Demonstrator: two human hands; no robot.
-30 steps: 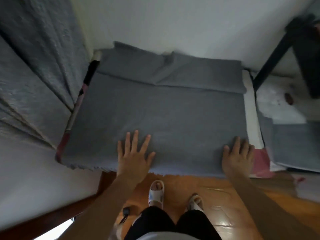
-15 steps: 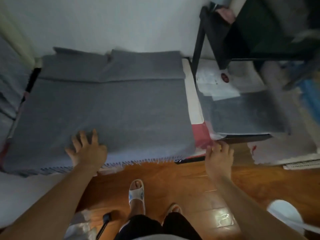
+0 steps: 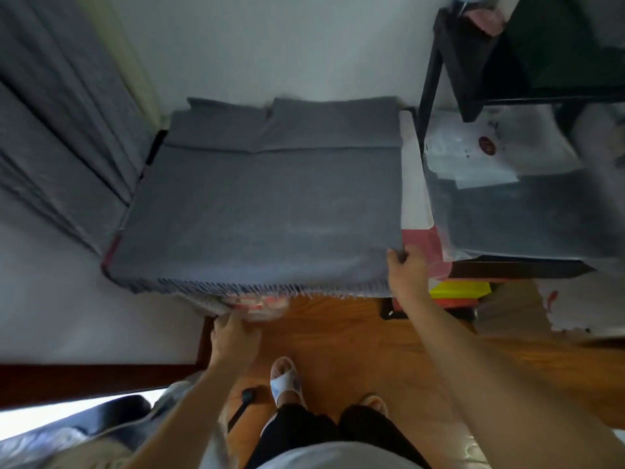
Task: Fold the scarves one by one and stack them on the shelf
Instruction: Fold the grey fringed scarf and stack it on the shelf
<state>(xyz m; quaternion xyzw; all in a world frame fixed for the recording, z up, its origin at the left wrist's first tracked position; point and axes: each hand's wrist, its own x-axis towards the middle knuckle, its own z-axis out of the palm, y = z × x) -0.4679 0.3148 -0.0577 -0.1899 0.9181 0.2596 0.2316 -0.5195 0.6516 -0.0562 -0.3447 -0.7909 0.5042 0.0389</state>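
1. The scarf (image 3: 263, 211) lies spread flat on a low surface against the wall (image 3: 270, 45), its fringed near edge hanging over the front.
2. A folded band of the scarf lies along its far edge, by the wall.
3. The curtain (image 3: 57, 130) hangs left of the scarf.
4. The shelf (image 3: 429, 93) stands right of the scarf; a folded scarf (image 3: 527, 214) lies on it.
5. The right hand (image 3: 406, 269) is at the scarf's near right corner.
6. The left hand (image 3: 233, 340) is below the near edge, left of middle.
7. The floor (image 3: 338, 336) lies in front.
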